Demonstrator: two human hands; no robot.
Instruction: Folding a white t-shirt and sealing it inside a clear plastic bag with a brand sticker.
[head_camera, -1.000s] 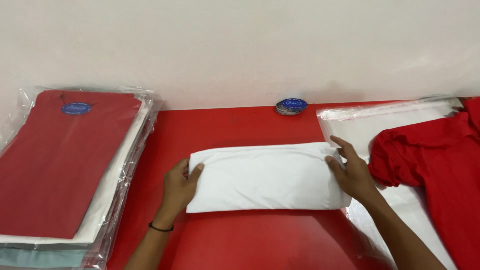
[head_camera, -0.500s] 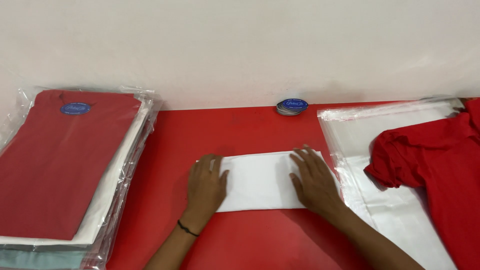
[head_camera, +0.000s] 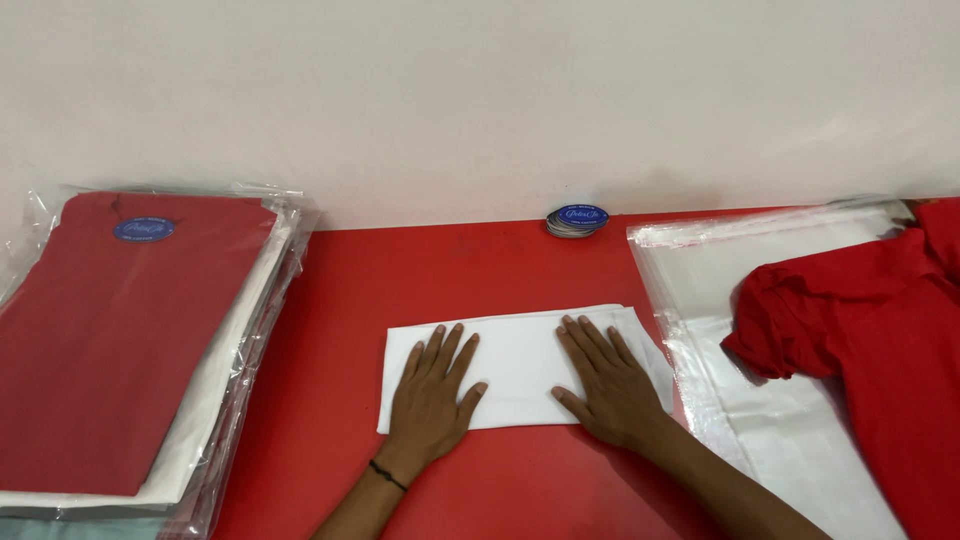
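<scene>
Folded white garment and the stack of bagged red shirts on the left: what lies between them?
In the head view, only bare red tabletop separates the folded white garment from the stack of bagged red shirts. Both hands lie flat on the garment.

Left: stack of bagged red shirts (head_camera: 120, 340) on red tabletop (head_camera: 420, 260)
Back: blue oval labels (head_camera: 577, 220), by wall
Right: clear plastic bags (head_camera: 720, 270), loose red shirt (head_camera: 860, 320) atop

The left hand (head_camera: 432, 392) and right hand (head_camera: 607, 383) covered the near part of the folded white garment (head_camera: 520, 352). The bagged stack (head_camera: 120, 340) ran past the left edge, the red shirt (head_camera: 880, 340) past the right. The small tags (head_camera: 577, 221) were too small to count.
</scene>
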